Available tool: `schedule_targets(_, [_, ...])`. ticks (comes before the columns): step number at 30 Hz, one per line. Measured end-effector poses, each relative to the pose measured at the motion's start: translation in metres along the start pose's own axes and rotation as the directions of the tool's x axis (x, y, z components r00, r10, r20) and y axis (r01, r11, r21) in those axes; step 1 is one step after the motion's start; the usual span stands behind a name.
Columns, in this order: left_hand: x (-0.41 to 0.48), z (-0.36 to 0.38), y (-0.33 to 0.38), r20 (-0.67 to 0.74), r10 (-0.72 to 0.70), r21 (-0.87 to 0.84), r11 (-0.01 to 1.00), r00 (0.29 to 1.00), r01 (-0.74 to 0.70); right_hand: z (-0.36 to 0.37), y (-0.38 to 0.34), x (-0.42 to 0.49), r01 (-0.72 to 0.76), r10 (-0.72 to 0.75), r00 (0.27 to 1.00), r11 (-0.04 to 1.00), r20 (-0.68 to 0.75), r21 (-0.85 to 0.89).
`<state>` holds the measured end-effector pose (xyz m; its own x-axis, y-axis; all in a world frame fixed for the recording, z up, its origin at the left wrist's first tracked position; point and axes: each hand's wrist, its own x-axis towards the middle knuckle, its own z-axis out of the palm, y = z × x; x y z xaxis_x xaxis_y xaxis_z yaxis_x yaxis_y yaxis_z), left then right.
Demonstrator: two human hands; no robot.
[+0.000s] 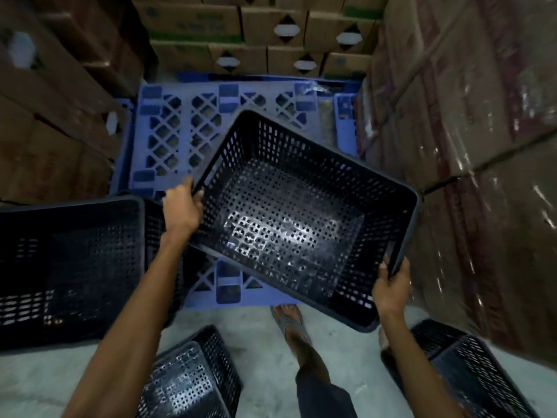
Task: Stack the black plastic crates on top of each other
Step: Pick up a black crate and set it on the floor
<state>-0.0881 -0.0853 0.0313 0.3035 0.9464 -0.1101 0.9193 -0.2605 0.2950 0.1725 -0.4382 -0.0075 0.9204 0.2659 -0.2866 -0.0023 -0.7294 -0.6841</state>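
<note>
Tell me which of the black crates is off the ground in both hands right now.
The centre crate, tilted above the blue pallet, left hand and right hand gripping opposite rims. The other three are not held.

Concrete floor (pixel 262 372): blue pallet (pixel 168 137), black crates (pixel 193 381)

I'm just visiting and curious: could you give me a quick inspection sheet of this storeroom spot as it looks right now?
Surface: pale concrete floor with a blue plastic pallet on it.
Job's things: held crate, black, empty, tilted above the pallet; left crate, open side up; two more black crates low in view, one at the centre, one at the right.
Clutter: nothing seen.
Hands: left hand grips the held crate's far-left rim; right hand grips its near-right rim.
Cables: nothing seen.
Surroundings: stacked cardboard boxes behind; wrapped boxes at the right; the person's sandalled foot.
</note>
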Motion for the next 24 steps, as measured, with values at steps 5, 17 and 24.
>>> schedule_targets(5, [-0.125, -0.049, -0.012, -0.029, 0.005, -0.057, 0.998, 1.0, -0.006, -0.067, 0.037, -0.079, 0.084, -0.084, 0.996, 0.995, 0.008, 0.049])
schedule_targets(17, [-0.436, -0.099, -0.063, -0.159, -0.056, -0.179, 0.983, 0.986, 0.027, -0.241, 0.153, -0.267, 0.19, -0.191, 0.982, 0.98, 0.009, 0.052])
schedule_targets(24, [-0.551, -0.073, -0.062, -0.044, -0.123, -0.209, 0.971, 0.991, 0.112, -0.316, 0.214, -0.313, 0.198, -0.194, 0.98, 0.974, 0.047, -0.108])
